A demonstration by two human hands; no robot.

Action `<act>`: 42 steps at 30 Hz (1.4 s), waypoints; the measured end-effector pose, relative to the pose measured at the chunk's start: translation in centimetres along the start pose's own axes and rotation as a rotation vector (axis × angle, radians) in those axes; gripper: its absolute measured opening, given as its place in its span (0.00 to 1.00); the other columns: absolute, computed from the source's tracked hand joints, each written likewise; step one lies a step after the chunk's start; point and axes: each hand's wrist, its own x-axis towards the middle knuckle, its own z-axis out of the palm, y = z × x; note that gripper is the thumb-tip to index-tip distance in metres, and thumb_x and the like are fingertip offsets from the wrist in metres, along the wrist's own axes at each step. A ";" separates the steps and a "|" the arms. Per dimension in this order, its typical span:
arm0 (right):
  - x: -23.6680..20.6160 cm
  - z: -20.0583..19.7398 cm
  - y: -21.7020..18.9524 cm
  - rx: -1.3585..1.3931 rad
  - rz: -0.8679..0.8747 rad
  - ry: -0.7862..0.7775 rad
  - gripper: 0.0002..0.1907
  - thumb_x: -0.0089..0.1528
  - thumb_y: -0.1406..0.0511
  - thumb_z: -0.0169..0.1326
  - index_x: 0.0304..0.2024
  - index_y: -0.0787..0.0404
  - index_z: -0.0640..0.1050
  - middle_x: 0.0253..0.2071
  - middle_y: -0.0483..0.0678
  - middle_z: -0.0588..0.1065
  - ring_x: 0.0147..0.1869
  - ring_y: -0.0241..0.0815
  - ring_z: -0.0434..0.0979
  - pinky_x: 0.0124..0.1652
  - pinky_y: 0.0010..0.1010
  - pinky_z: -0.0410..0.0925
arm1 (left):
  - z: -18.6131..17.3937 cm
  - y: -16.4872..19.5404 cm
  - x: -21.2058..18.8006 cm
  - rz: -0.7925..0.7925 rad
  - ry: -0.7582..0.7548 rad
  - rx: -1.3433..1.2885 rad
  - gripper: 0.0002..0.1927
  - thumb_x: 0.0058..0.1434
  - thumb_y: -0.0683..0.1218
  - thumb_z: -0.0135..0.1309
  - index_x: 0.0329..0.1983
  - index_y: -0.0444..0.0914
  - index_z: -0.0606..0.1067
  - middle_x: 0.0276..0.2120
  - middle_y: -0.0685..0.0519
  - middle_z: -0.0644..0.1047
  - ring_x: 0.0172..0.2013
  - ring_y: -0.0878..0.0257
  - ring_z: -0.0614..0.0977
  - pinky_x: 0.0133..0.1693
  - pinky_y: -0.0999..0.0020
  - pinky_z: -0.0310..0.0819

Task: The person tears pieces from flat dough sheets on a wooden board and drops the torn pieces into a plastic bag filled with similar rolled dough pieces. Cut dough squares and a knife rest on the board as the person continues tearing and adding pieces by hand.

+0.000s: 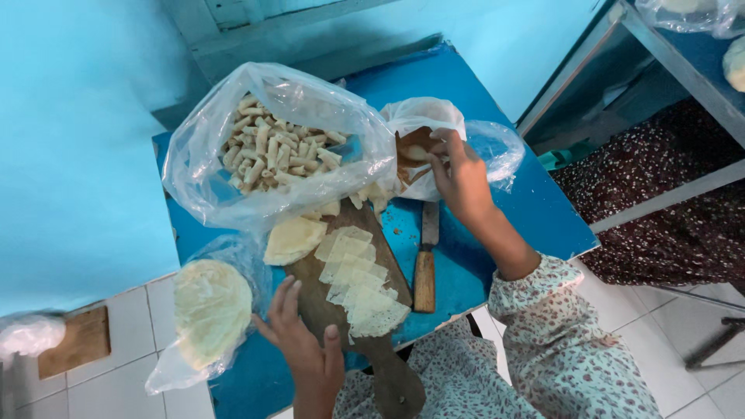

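Left hand [306,341] rests flat, fingers spread, on the brown wooden paddle-shaped board [353,318]; beyond the board, right hand [458,174] pinches filling inside a small clear plastic bag [423,128].

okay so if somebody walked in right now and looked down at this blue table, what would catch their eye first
Probably the big clear plastic bag of small pale rolled pieces at the back of the blue table. Next, the row of pale square sheets overlapping along the wooden board, with the left hand beside it. The right hand reaches into a smaller bag, above a wooden-handled knife.
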 end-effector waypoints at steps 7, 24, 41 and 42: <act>0.3 0.5 0.0 -0.105 -0.233 0.092 0.22 0.62 0.78 0.56 0.58 0.67 0.68 0.49 0.59 0.79 0.53 0.59 0.82 0.48 0.41 0.75 | 0.0 0.1 -0.6 -0.019 -0.058 0.036 0.34 0.72 0.63 0.38 0.70 0.35 0.61 0.70 0.42 0.63 0.72 0.43 0.61 0.69 0.27 0.22; 0.4 0.9 0.7 0.055 0.018 0.127 0.19 0.66 0.74 0.58 0.57 0.63 0.68 0.42 0.52 0.83 0.42 0.45 0.87 0.39 0.32 0.78 | 0.1 0.5 -0.3 -0.001 -0.101 0.139 0.29 0.72 0.60 0.39 0.68 0.38 0.66 0.68 0.44 0.65 0.70 0.44 0.62 0.66 0.23 0.24; 0.2 -3.0 1.8 0.367 0.150 0.161 0.21 0.67 0.80 0.55 0.59 0.66 0.65 0.42 0.56 0.82 0.40 0.37 0.82 0.36 0.25 0.74 | -0.5 1.3 -3.1 -0.161 -0.186 0.543 0.16 0.60 0.56 0.60 0.46 0.44 0.78 0.45 0.52 0.75 0.52 0.50 0.74 0.63 0.28 0.49; -0.5 -3.6 1.6 0.430 0.182 0.153 0.22 0.67 0.80 0.55 0.59 0.66 0.64 0.42 0.56 0.82 0.40 0.37 0.82 0.37 0.25 0.73 | -0.6 1.8 -3.4 -0.151 -0.181 0.531 0.17 0.58 0.56 0.61 0.46 0.43 0.78 0.46 0.51 0.75 0.52 0.49 0.74 0.61 0.28 0.50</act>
